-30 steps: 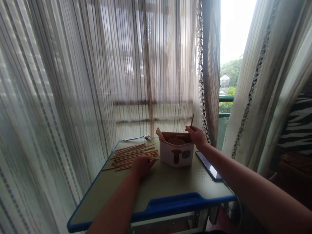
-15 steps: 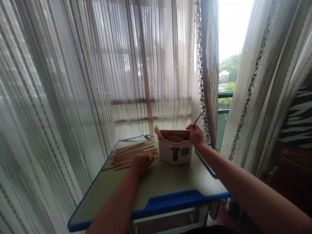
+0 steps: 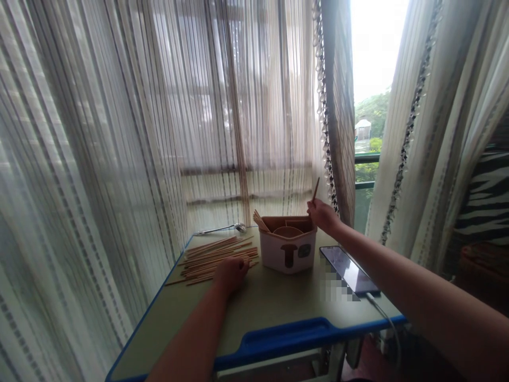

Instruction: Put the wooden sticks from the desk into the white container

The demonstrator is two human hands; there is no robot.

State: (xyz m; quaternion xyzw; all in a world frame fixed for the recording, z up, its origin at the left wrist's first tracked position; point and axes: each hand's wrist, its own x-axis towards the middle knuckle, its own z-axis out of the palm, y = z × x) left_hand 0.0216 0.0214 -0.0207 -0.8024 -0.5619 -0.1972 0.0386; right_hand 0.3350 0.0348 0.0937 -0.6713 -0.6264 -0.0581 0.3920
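Note:
My right hand (image 3: 322, 215) is closed on a wooden chopstick (image 3: 316, 187), which points up just above the right back corner of a white utensil holder (image 3: 274, 254) with a brown rim. Inside the holder, a bundle of chopsticks (image 3: 259, 218) leans in the left corner, and a round brown divider shows in the middle. On the left of the table, many loose chopsticks (image 3: 217, 257) lie in a spread pile. My left hand (image 3: 231, 273) rests at the pile's right end with fingers curled; whatever they may hold is hidden.
Behind the pile lies a metal spoon or ladle (image 3: 238, 227). A phone (image 3: 350, 269) with a white cable (image 3: 384, 313) lies on the right of the blue-edged table (image 3: 278, 302). Striped curtains (image 3: 214, 116) hang close behind the table.
My right hand has shifted slightly, and its chopstick has turned more upright. The phone is now uncovered by my right forearm. My left hand remains beside the pile.

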